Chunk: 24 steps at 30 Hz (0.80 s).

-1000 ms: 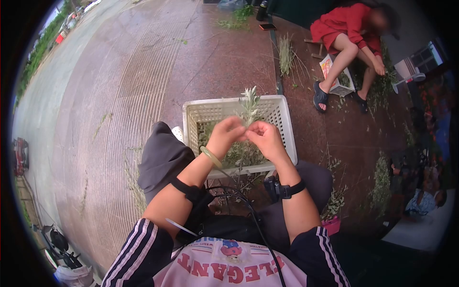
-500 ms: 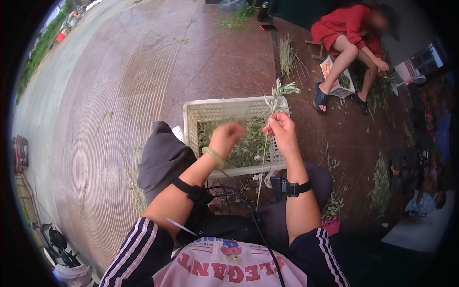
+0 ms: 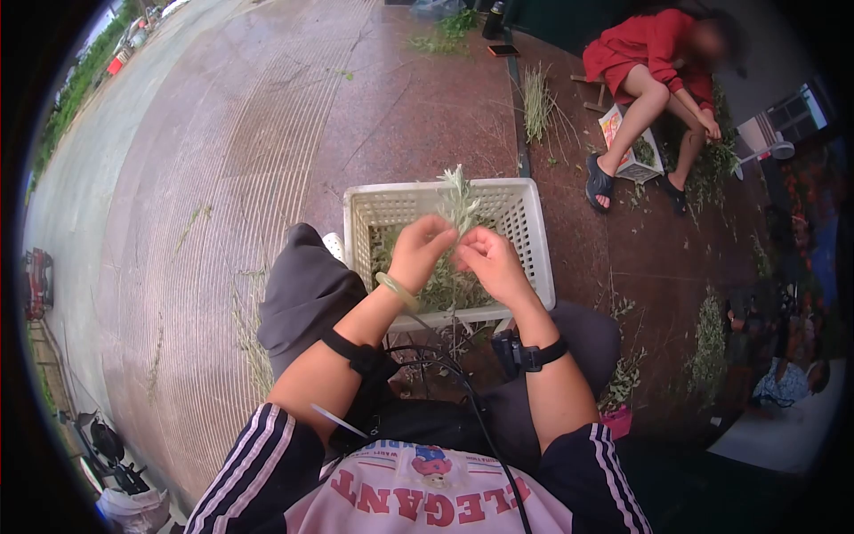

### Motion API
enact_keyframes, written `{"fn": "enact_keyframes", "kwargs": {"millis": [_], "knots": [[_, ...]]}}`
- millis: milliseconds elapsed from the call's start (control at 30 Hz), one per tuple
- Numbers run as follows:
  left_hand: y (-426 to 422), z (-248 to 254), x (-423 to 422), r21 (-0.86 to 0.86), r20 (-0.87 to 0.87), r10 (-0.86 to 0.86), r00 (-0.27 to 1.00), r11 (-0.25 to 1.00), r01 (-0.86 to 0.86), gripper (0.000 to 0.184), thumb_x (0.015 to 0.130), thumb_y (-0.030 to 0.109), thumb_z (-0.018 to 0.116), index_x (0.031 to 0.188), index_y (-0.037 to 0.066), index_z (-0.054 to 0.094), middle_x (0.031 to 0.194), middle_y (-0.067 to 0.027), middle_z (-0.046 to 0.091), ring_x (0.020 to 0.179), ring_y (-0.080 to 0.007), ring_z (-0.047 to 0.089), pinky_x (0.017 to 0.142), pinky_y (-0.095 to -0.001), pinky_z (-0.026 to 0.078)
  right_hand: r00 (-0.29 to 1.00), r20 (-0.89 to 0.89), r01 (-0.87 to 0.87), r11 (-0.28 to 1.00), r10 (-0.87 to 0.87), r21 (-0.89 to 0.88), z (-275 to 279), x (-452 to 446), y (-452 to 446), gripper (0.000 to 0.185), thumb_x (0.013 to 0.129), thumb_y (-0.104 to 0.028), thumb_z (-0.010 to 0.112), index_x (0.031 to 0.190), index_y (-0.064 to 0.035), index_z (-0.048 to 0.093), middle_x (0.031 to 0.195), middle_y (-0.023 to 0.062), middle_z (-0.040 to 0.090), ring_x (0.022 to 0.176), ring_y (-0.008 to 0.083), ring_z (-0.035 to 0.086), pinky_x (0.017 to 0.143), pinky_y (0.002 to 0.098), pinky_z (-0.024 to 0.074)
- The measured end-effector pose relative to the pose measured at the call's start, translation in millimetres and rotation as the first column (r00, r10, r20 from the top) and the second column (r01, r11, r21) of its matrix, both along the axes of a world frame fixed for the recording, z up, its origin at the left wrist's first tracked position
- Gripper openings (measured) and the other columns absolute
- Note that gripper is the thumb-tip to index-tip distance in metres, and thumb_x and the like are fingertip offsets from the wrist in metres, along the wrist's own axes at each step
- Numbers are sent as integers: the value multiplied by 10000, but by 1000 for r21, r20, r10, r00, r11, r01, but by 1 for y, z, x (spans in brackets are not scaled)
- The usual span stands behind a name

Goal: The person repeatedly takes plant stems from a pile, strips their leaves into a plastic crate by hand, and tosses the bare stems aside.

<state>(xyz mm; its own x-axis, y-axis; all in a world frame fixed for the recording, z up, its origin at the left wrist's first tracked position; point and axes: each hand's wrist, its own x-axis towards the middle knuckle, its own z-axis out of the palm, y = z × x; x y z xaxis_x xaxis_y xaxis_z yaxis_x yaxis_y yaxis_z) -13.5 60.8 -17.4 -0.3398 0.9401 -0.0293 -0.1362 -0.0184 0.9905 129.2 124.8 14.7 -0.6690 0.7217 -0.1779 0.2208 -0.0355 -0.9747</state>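
Observation:
Over a white plastic crate (image 3: 537, 238) between my knees, my two hands meet at a pale green leafy sprig (image 3: 458, 198). My right hand (image 3: 492, 260) pinches its stem, with the leafy top pointing away from me. The fingertips of my left hand (image 3: 422, 254) are closed on the sprig's leaves, just left of the right fingers. Plucked-looking green leaves (image 3: 436, 294) lie inside the crate, partly hidden by my hands. The lower stem runs down toward my lap and is hard to make out.
At upper right a person in red (image 3: 654, 53) sits bent over a smaller white basket (image 3: 636, 165). Bundles of stems (image 3: 536, 105) and leafy plants (image 3: 709, 338) lie on the floor. A phone (image 3: 503, 51) and dark bottle (image 3: 492, 20) are at the far side. Black cables (image 3: 467, 383) cross my lap.
My right hand has brought the sprig leftward, from the crate's right side to above its middle. My left hand, blurred and apart before, now meets the sprig.

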Motion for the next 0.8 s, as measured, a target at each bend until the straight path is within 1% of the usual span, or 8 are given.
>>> {"fn": "enact_keyframes", "kwargs": {"millis": [67,167,300,400,500,600,700,800], "knots": [[1,-2,0,20,-39,7,999,1000,-6,162,798,154,593,819,-3,559,713,-27,563,677,-89,506,621,-245,416,999,-4,43,998,-43,40,3,-1,-1,162,801,-148,581,852,4,558,735,65,628,660,122,597,610,256,460],[-1,3,1,-9,-6,-22,1000,1000,22,67,833,81,580,816,28,544,732,45,530,667,-21,459,600,-171,372,989,-33,148,985,-145,87,6,-2,0,198,781,-180,611,824,8,566,720,65,623,644,115,583,591,258,448],[-1,0,4,-45,7,-42,999,998,42,72,831,87,581,809,32,541,709,35,525,654,-34,469,598,-179,385,983,16,178,970,-183,163,1,1,5,241,766,-205,631,830,19,573,678,72,605,622,105,556,556,262,427],[-2,8,5,-80,98,-27,995,996,34,79,829,91,584,799,36,536,692,27,522,641,-45,473,597,-186,391,983,0,178,965,-181,193,-4,0,5,260,774,-221,614,832,28,568,659,108,597,596,160,569,545,299,428],[-1,6,5,-65,162,4,987,998,7,86,828,90,583,784,42,527,679,24,516,622,-54,470,590,-194,389,975,177,74,951,-131,299,3,0,2,259,777,-230,595,802,26,561,664,139,591,609,244,584,564,337,435],[-2,1,5,-56,156,12,988,998,-3,91,834,92,573,779,46,517,674,26,510,611,-58,462,587,-199,385,956,282,-10,954,-78,299,15,-2,0,246,776,-229,578,769,16,555,676,164,586,650,315,583,585,370,438],[-2,-1,6,-55,170,28,985,998,-19,102,851,112,550,779,53,509,676,25,506,612,-62,458,594,-208,384,923,383,-125,964,26,236,27,1,3,230,766,-225,584,768,4,567,703,173,590,713,324,589,628,380,448],[-2,9,-5,9,327,32,945,999,-37,121,872,143,521,771,80,495,702,15,524,623,-66,467,615,-221,393,713,700,-385,851,28,358,24,7,-1,237,776,-210,605,735,21,569,694,110,625,682,207,607,604,325,443]]}}
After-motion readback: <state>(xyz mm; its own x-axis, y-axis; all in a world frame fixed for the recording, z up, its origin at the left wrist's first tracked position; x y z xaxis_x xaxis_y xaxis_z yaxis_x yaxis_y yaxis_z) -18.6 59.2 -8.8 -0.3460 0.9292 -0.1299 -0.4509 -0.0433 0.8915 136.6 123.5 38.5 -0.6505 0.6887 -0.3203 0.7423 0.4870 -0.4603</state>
